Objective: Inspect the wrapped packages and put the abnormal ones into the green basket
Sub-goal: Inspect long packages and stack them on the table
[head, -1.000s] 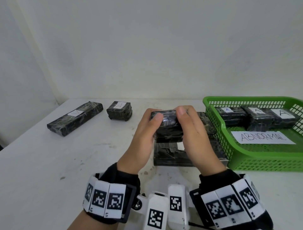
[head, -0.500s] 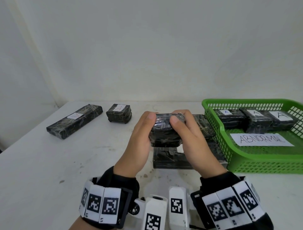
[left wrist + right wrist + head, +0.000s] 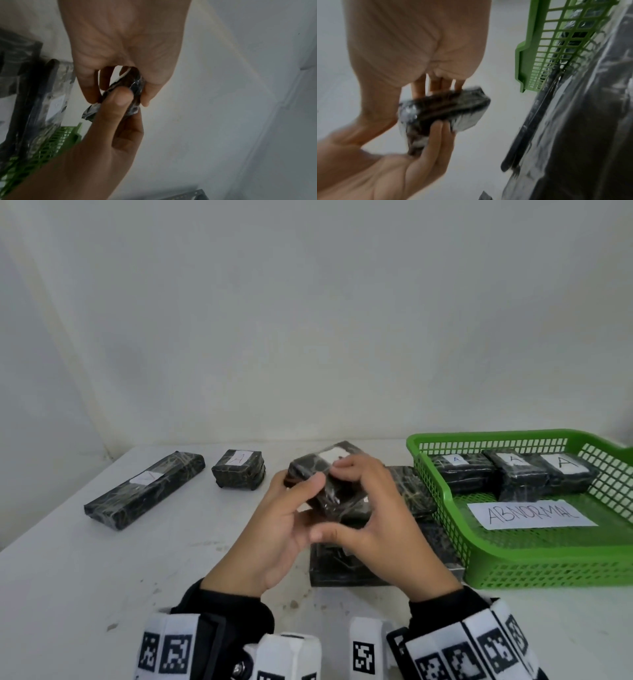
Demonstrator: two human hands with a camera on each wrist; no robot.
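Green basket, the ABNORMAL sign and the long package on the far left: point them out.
green basket (image 3: 534,575), head view, near wall.
ABNORMAL sign (image 3: 532,513), head view, middle of the paper.
long package (image 3: 144,491), head view, top face below its white label.

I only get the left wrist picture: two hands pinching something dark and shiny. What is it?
Observer: A small wrapped package. The head view shows the left hand and right hand holding it above the table, with a white label on top.
Visitor: And the green mesh in my corner?
Observer: That is a green basket. It holds three packages, each labelled A.
Visitor: Why those three?
Observer: A paper sheet lying in the basket reads ABNORMAL.
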